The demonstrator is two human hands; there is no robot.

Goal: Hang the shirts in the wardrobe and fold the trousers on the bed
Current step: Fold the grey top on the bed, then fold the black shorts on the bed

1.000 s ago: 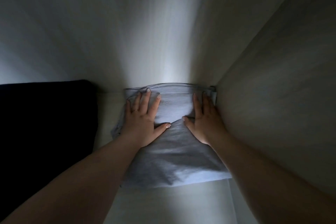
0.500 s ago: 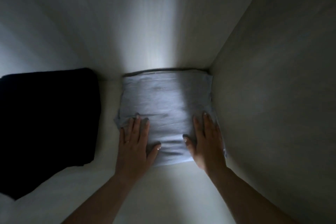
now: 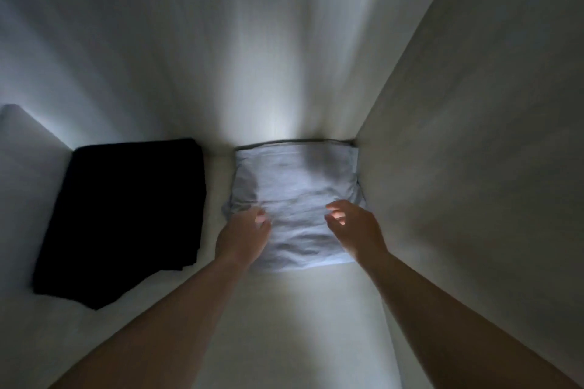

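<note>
A folded light grey garment (image 3: 297,186) lies on a pale wardrobe shelf (image 3: 300,319), pushed into the back right corner. My left hand (image 3: 245,235) hovers over its front left part with fingers loosely curled and holds nothing. My right hand (image 3: 355,226) is lifted over its front right part, fingers relaxed and bent, holding nothing. Whether the fingertips still touch the cloth is unclear in the dim, blurred light.
A folded black garment (image 3: 126,211) lies on the same shelf to the left, a narrow gap away from the grey one. The wardrobe's right side panel (image 3: 474,167) stands close by my right hand, and the back panel (image 3: 252,57) rises behind.
Both hands lay flat on the grey garment and slid toward its front edge. Now their fingers have lifted and curled loosely, and the view has pulled back.
</note>
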